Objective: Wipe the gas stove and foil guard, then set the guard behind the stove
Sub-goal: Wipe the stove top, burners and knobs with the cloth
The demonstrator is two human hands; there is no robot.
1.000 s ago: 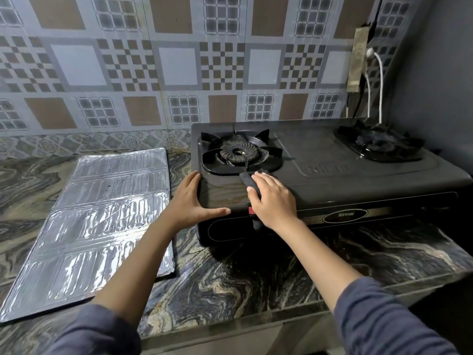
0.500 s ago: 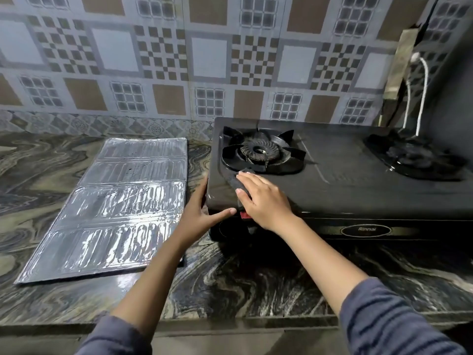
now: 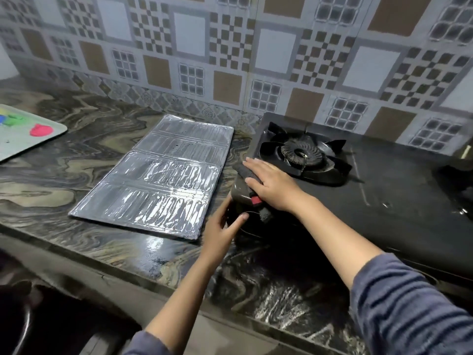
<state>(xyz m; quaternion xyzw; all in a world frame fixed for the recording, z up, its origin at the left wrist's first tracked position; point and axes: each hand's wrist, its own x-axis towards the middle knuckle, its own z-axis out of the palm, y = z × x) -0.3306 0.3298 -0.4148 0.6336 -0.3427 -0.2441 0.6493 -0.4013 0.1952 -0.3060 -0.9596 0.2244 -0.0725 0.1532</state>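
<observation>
1. The black stove (image 3: pixel 384 190) sits on the right part of a dark marbled counter (image 3: pixel 122 254), with its back edge close to the patterned tile wall (image 3: pixel 189 37).
2. The stove's left burner (image 3: pixel 304 155) is near its back left corner. A second burner (image 3: pixel 458 183) shows dimly at the frame's right edge.
3. The right hand (image 3: pixel 271 185) lies flat on the stove top at its front left corner, just in front of the left burner. Its fingers are straight and together, pointing left, and they press a dark cloth (image 3: pixel 242 170) against the surface.
4. Part of the cloth sticks out past the fingertips, and another part shows below the wrist, over the stove's front edge. A small red piece (image 3: pixel 255 200) shows beside the heel of that hand; what it belongs to cannot be told.
5. The left hand (image 3: pixel 220 229) holds the stove's front left corner. The thumb (image 3: pixel 239 218) lies across the front face and the fingers wrap round the left side, mostly hidden.
6. The foil guard (image 3: pixel 158 180) lies flat on the counter just left of the stove, apart from it, shiny side up. Neither hand touches it.
7. A pale tray (image 3: pixel 15 149) with red, green and blue blobs on it sits at the far left of the counter.
8. Both forearms are bare, with grey-blue sleeves at the bottom of the view.
</observation>
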